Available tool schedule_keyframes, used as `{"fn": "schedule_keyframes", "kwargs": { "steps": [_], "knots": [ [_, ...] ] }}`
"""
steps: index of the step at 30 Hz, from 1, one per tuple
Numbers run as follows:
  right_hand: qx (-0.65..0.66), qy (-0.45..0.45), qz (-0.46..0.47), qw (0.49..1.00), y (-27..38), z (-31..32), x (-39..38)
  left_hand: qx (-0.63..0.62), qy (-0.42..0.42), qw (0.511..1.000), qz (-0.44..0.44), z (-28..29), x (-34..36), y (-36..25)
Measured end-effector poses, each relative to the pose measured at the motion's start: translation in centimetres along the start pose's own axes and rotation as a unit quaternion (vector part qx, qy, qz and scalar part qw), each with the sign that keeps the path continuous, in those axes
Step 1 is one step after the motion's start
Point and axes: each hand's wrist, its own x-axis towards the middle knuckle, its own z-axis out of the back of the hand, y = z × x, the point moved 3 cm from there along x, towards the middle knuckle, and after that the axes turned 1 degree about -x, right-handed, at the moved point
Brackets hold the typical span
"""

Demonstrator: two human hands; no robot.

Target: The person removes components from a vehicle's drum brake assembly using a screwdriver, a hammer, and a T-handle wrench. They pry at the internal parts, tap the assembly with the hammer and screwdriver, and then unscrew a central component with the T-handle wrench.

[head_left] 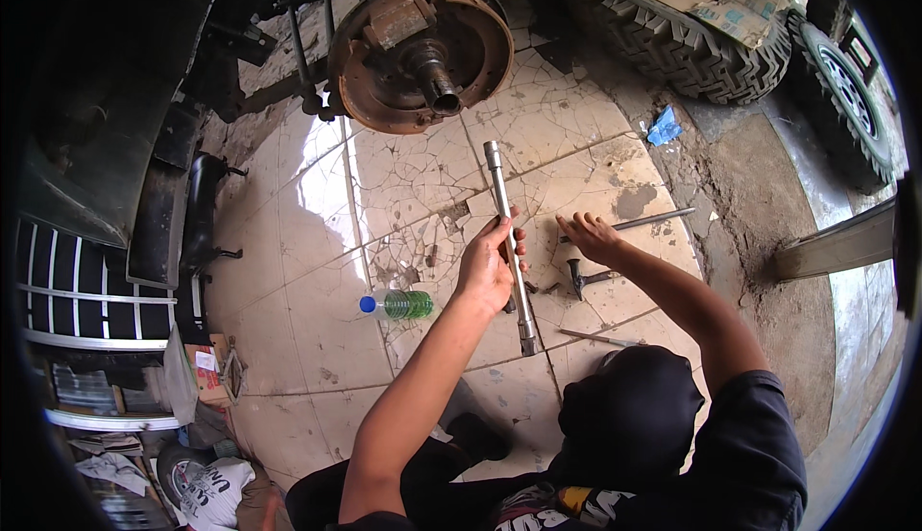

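My left hand (488,267) is wrapped round a long silver tubular socket wrench (501,190), holding it upright in the picture at a slight tilt. To its right, my right hand (590,235) has its fingers stretched out over a dark metal bar (658,217) on the floor. Whether the palm touches the bar is hard to see. Just below that hand lies a hammer (579,281) with a dark head. A thin metal rod (597,338) rests nearer to me, beside my black-clad knee (629,406).
A rusty wheel hub with backing plate (423,56) hangs ahead. On the cracked tile floor (307,329) lies a clear bottle of green liquid (403,304). Large tyres (701,51) stand far right, near a blue scrap (665,126). Another person (226,493) is at lower left.
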Motion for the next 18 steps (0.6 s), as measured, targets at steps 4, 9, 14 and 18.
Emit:
{"fn": "schedule_keyframes", "kwargs": {
  "steps": [4,9,14,18],
  "knots": [
    [0.019,0.034,-0.03,0.999,-0.5,-0.1,-0.3,-0.022,0.02,0.999,-0.022,-0.8,0.8,-0.4],
    [0.017,0.072,-0.044,0.996,-0.8,0.8,-0.7,-0.086,0.01,0.995,-0.043,-3.1,1.4,-1.0],
    [0.309,0.045,-0.144,0.939,-0.1,9.2,0.4,-0.164,0.064,0.977,-0.122,-6.0,1.7,-2.4],
    [0.731,0.072,-0.238,0.635,5.0,21.1,0.5,-0.172,0.092,0.968,-0.159,-6.5,0.6,-5.1]
  ]
}}
